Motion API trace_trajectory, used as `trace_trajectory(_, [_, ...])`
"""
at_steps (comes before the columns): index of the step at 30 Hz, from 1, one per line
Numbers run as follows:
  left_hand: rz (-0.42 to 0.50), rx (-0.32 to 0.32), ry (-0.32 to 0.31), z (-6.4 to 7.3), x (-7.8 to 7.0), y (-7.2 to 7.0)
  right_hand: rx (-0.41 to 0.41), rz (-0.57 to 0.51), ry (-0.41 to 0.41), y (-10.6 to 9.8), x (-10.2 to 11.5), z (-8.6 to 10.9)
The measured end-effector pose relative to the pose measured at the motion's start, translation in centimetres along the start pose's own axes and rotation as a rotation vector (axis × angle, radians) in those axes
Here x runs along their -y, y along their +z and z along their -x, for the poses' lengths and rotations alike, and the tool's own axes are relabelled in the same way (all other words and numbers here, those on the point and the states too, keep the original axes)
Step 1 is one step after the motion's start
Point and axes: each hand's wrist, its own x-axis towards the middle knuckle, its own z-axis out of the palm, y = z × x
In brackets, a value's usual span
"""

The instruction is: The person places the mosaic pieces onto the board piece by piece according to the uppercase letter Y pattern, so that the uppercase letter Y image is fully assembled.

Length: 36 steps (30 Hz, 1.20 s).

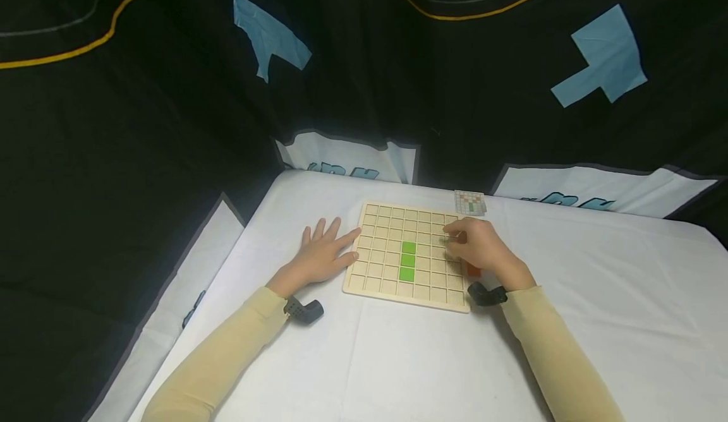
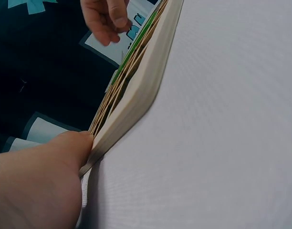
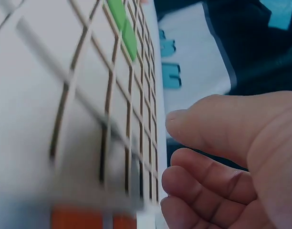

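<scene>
Board [image 1: 378,251]: flat on the bench [image 1: 398,365], between both hands.
Green tiles [image 1: 407,260]: three in a column within its grid.
Left grip [image 1: 324,251]: fingers spread wide, thumb touching the board's edge.
Right grip [image 1: 478,243]: above the board's right side, fingers loosely bent, nothing visible between them.
Orange pieces [image 1: 474,270]: beside the board's right edge, partly hidden by the right hand.
Patterned card [image 1: 469,202]: near the board's far right corner.
Black curtain [image 1: 352,93]: behind the bench.
</scene>
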Motion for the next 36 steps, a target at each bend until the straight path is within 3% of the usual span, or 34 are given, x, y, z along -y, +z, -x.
trace_trajectory(9, [-0.009,0.01,0.002,-0.1,0.1,0.2,-0.004,0.061,0.111,-1.2,-2.7,2.3])
trace_trajectory(18, [-0.008,0.008,-0.001,0.0,0.0,0.1,-0.015,0.09,0.099,-1.6,-4.2,3.9])
trace_trajectory(36, [-0.005,0.003,-0.001,0.0,-0.1,-0.1,-0.009,0.106,0.074,-1.3,-4.5,4.3])
